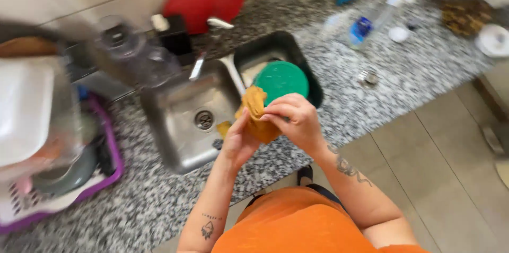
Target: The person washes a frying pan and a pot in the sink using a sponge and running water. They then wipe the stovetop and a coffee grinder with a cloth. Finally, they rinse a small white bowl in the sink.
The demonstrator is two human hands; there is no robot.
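Mustard-yellow cloth (256, 115) bunched between both hands over the front edge of the steel sink (180, 126), seen from the head camera. Left hand (239, 143) cupped under and against its lower folds; right hand (295, 120) clenched over the top, fingers curled round the fabric. Best wrung with opposite twists, kept above the basin for the drips. Just behind: green round lid (281, 79) in the dark tub (313, 81). Speckled granite counter (403, 67) all round; purple-rimmed dish rack (106, 176) well to the left.
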